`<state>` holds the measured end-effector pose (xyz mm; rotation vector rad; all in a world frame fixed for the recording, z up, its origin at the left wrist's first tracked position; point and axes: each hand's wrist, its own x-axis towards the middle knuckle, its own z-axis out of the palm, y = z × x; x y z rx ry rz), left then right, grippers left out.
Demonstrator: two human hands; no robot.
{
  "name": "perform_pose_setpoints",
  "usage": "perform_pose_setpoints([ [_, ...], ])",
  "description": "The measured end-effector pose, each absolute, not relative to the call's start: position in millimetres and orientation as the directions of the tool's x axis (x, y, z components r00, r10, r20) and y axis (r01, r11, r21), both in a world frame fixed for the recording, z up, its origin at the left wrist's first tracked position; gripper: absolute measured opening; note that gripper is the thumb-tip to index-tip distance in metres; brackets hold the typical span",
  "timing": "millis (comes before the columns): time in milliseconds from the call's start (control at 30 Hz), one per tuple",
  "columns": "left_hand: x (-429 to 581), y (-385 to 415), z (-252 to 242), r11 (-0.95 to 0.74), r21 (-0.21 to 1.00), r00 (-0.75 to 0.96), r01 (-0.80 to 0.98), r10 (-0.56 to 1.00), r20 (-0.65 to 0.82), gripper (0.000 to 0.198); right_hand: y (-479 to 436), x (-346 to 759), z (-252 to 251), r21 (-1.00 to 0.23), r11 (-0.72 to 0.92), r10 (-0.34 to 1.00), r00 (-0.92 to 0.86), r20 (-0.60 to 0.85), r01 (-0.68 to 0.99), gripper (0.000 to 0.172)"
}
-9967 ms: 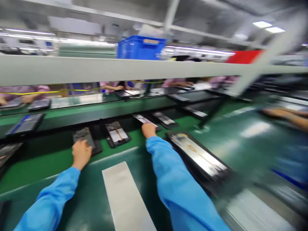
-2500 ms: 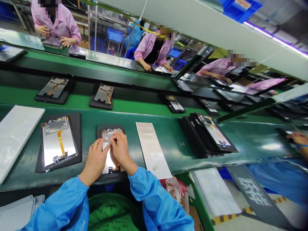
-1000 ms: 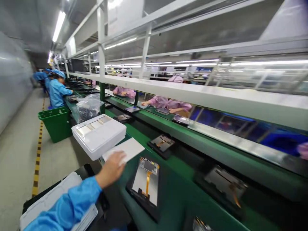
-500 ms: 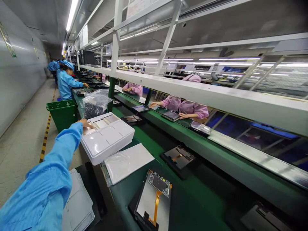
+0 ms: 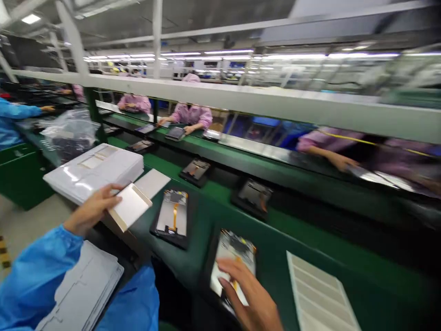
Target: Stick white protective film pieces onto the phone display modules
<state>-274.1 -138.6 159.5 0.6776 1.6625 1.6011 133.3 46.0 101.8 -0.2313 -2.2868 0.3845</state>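
Step in hand: I'm reading two jobs at once here. The left hand point(image 5: 92, 210) carries a card point(image 5: 130, 207) while the right hand point(image 5: 250, 294) works on a panel point(image 5: 234, 255).

Left fingers point(image 5: 103, 197): closed narrowly on the card's edge, holding it up.

Right fingers point(image 5: 229, 276): spread fairly wide across the panel's lower part, but blurred. I can't tell whether they grip it or only rest on it.

Panel: lying on a black mat point(image 5: 209, 276) on the green bench point(image 5: 296, 230), right in front of the person, with a ribbed strip point(image 5: 319, 294) just beside it.

Card: held in the air beside a white tray stack point(image 5: 93, 172), near a white sheet point(image 5: 151, 183).

Around: a second panel point(image 5: 171, 214) sits on its own mat, up and left of the right hand. A grey tray point(image 5: 82, 289) lies below the left arm.

Next move: from here, I'd say the card calls for a clear spot to land, and the right fingers need a firm hold on the panel.
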Motion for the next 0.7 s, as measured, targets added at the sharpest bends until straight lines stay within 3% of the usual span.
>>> perform_pose_setpoints([
  [133, -138.3, -56.0, 108.6, 0.217, 0.908, -0.274, -0.359, 0.905, -0.325, 0.06, 32.3, 151.9, 110.2, -0.313, 0.944, 0.303, -0.643, 0.704, 0.102, 0.026],
  [300, -36.5, 3.1, 91.2, 0.384, 0.857, 0.044, -0.343, 0.918, -0.394, 0.062, 22.0, 217.4, 88.0, -0.268, 0.906, 0.421, -0.632, 0.651, 0.327, 0.021],
  [500, 27.9, 31.0, 82.2, 0.468, 0.836, 0.129, -0.286, 0.883, -0.45, 0.051, 7.1, 281.7, 71.8, -0.239, 0.859, 0.488, -0.583, 0.649, 0.453, 0.03],
  [600, 51.0, 36.2, 75.0, 0.482, 0.815, 0.114, -0.321, 0.874, -0.472, 0.038, 4.8, 296.1, 69.1, -0.172, 0.85, 0.49, -0.627, 0.605, 0.498, 0.028],
  [700, 65.1, 35.8, 74.8, 0.487, 0.82, 0.102, -0.3, 0.871, -0.48, 0.038, 6.4, 303.5, 65.2, -0.157, 0.837, 0.518, -0.669, 0.533, 0.524, 0.023],
])
